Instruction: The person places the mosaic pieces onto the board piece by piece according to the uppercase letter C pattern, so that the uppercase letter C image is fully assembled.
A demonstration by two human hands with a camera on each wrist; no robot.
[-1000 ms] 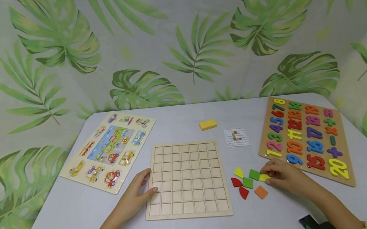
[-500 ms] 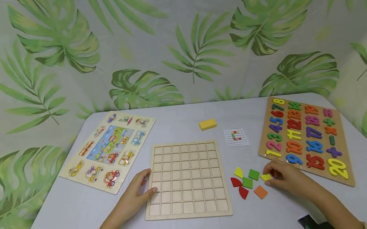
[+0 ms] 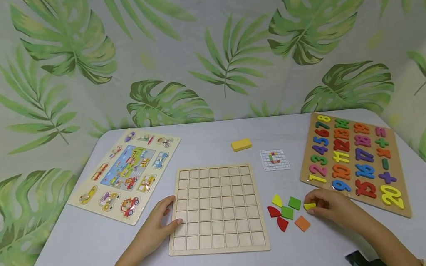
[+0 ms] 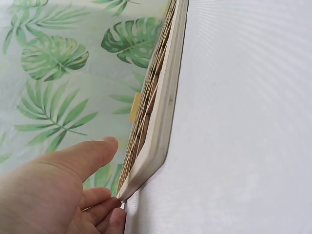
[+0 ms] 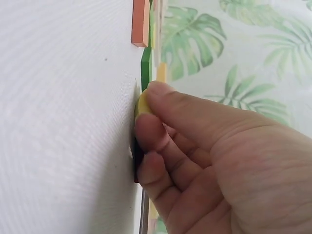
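Observation:
In the head view a square wooden grid board (image 3: 219,209) lies in the middle of the table. My left hand (image 3: 153,226) is at its left edge; the left wrist view shows the thumb extended and the fingertips touching the board's edge. To the right, my right hand (image 3: 332,205) pinches a yellow rounded piece (image 3: 309,206) between thumb and fingers, low over the table. Beside it lie two green squares (image 3: 287,212), an orange square (image 3: 302,223), two red quarter-circle pieces (image 3: 282,224) and a yellow quarter-circle piece (image 3: 276,200).
A pattern card (image 3: 274,160) and a yellow block (image 3: 241,144) lie behind the loose pieces. A vehicle puzzle board (image 3: 126,173) is on the left, a number puzzle board (image 3: 358,163) on the right, close behind my right hand. A black object (image 3: 358,259) is at the front right.
The yellow piece in my right hand has shifted slightly right, away from the green square, and turned a little. My left hand and the board have stayed in place.

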